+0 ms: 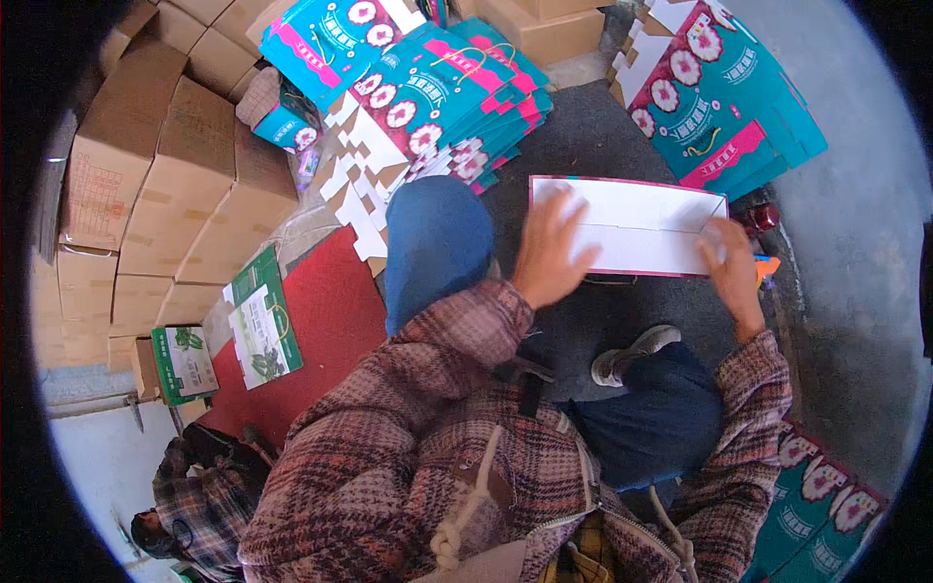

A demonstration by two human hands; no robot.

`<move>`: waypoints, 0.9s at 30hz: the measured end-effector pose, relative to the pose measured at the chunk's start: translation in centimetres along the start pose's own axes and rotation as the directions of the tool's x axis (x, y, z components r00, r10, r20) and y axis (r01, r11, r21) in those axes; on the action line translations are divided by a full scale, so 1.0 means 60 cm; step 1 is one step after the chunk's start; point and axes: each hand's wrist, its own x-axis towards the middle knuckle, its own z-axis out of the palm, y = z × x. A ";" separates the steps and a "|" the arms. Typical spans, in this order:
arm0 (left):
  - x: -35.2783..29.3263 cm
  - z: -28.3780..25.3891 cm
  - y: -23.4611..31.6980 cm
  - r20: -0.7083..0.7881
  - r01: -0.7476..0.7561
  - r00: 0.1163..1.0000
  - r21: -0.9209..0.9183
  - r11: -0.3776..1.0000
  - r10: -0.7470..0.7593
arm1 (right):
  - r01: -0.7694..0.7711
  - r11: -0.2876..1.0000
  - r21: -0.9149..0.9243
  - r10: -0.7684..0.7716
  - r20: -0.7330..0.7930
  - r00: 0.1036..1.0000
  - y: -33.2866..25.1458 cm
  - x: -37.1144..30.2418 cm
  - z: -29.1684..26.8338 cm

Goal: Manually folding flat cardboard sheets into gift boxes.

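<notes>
A: Where is the carton?
B: The white-faced carton [637, 229] lies crosswise in front of the person, above the dark floor covering [593, 126]. A dark pink edge runs round it, and a crease crosses its white face lengthwise.

A: And the hands?
B: The left hand [556, 255] is at the carton's left end, open, fingers spread and a little blurred. The right hand [736, 274] is at the other end, its fingers bent over the edge. Whether they grip it, I cannot tell.

A: What is near the right hand?
B: A small orange thing [768, 267] just beside it, and a dark red, rounded object [763, 216] past the carton's right end.

A: Farther out?
B: Flattened teal-and-pink cartons [428, 107] lie in an overlapping pile beyond the person's left knee, with another teal stack [724, 107] at the upper right. Brown boxes [155, 175] are piled on the left. Near them a green-and-white carton [262, 321] lies partly on a red mat [326, 311].
</notes>
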 end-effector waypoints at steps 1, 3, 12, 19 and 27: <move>0.004 0.001 -0.023 -0.069 0.162 0.984 0.004 0.987 -0.162 | -0.041 0.999 -0.020 0.035 -0.239 0.971 0.013 0.004 0.000; 0.025 0.017 -0.083 -0.211 0.383 0.882 -0.201 0.902 -0.421 | -0.090 0.995 -0.034 0.064 -0.461 0.885 0.056 0.002 0.006; 0.008 0.079 -0.222 0.771 0.792 0.239 -0.507 -0.341 -0.591 | -0.667 0.195 0.719 0.730 0.348 0.588 0.208 -0.077 0.069; -0.034 0.053 -0.149 0.739 0.784 0.462 -0.598 -0.164 -0.490 | -0.620 0.119 0.776 0.647 0.413 0.641 0.124 -0.086 0.038; 0.066 -0.002 -0.086 0.412 0.437 0.871 -0.899 0.036 -0.268 | -0.257 0.018 0.966 0.500 0.214 0.839 0.098 -0.104 -0.034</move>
